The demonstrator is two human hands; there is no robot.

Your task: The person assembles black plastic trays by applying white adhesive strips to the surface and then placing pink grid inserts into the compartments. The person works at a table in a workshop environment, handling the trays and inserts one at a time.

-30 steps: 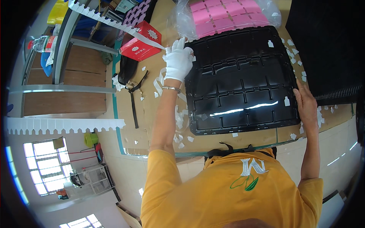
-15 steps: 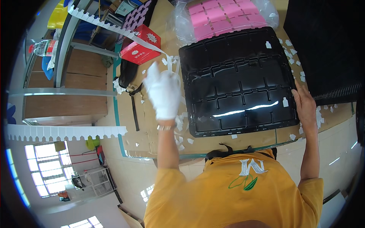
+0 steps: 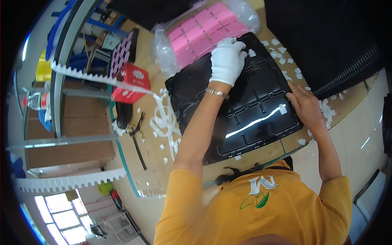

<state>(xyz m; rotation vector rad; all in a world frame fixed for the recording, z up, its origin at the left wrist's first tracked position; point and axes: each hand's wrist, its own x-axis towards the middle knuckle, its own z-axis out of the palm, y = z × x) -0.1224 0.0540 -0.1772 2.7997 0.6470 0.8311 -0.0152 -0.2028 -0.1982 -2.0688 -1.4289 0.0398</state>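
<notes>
A black moulded plastic tray lies ridged side up before me, tilted to the left. My left hand, in a white glove, reaches over its far part. The gloved fingers are curled down near a small white label; whatever they hold, if anything, is hidden. My bare right hand grips the tray's right edge. Another white label is on the tray close to that hand.
Pink foam blocks in clear plastic wrap lie beyond the tray. A red box stands at left, with a notched white strip hanging toward it and curled white tape nearby. White scraps litter the cardboard-covered table. Black sheets stand at right.
My left hand has moved right and away from me, from beside the red box onto the tray's far part. The right hand stays at the tray's edge. The view has turned.
</notes>
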